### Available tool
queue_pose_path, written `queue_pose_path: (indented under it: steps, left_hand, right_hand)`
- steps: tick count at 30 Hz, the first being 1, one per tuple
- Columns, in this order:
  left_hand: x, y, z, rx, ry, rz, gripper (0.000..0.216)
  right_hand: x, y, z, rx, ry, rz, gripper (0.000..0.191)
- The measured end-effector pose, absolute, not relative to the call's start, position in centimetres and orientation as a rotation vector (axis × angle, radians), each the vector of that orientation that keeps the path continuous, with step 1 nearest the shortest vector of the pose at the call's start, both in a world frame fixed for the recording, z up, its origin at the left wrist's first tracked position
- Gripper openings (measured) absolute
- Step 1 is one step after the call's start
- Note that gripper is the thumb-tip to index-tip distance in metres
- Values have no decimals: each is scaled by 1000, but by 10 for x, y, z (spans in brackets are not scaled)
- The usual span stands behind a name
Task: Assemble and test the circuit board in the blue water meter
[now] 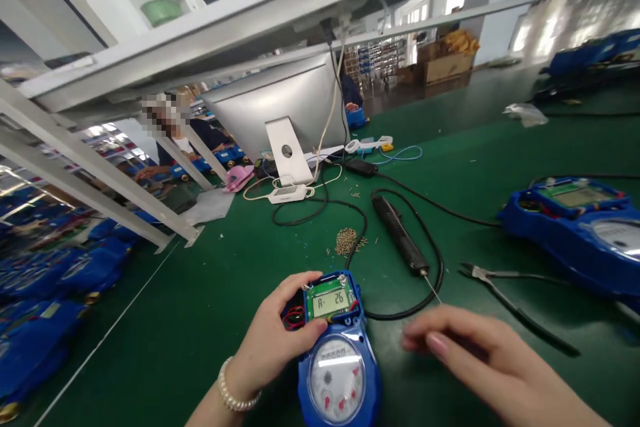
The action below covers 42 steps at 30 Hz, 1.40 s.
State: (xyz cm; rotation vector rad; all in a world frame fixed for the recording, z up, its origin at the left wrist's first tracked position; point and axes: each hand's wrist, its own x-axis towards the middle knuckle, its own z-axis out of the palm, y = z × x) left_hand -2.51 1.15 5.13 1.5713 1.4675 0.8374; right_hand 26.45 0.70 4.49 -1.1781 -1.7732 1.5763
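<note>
Two hands work around one blue meter [339, 353], which lies face up on the green bench top [240, 307] directly before the person, probably so that its dial and its display [330, 303] can both be read. The left hand [280, 340] reaches in from the meter's left side and grips its upper housing, index finger along the far edge and thumb beside the display's near corner. That grip seems meant to steady the body while leaving the screen, showing "A- 26", uncovered. Red wires [294, 317] bulge from the meter's left edge, by the palm.

To the right of the meter and apart from it, the right hand [480, 353] is raised with fingers bent close to the thumb; blur hides the tips, so I cannot tell whether anything small is pinched there. A black electric screwdriver [400, 233] lies beyond the meter to its right, bit pointing toward that hand, a handy position for picking up. Loose screws [346, 241] are heaped just beyond the meter, presumably for easy reach. Farther right of it rest cutters [483, 274] with spread handles, then a second meter [565, 240], perhaps set aside to leave working room.
</note>
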Motion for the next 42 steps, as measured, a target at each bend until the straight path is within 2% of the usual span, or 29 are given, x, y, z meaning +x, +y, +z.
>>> queue_pose_path:
  steps: [4,8,11,21,33,38,42]
  left_hand:
    - [-26,12,50,1583,1447,842,51]
    - [-26,12,50,1620,1433,860,52]
    - [-24,12,51,1644,1435,867,54]
    - [-22,14,52,1686,1415,896,55]
    - [-31,13,51,1563,1397,841,56]
    - [-25,13,56,1533,1450,796,68]
    - [-8,11,54,1578,1649,770,57]
  right_hand:
    - [219,37,47,-1162,-1514,1483,34]
    - [193,43,48,-1100,-1300,1731,51]
    - [184,44,51,-1098,-1219,1846,54]
    - [173,41,57,-1170,-1243,1884,52]
    - [196,46,46,-959,-1309,2065,54]
    - [190,42,39,-928,-1307,2014,51]
    - [193,41,36,-872,-1289,2030,53]
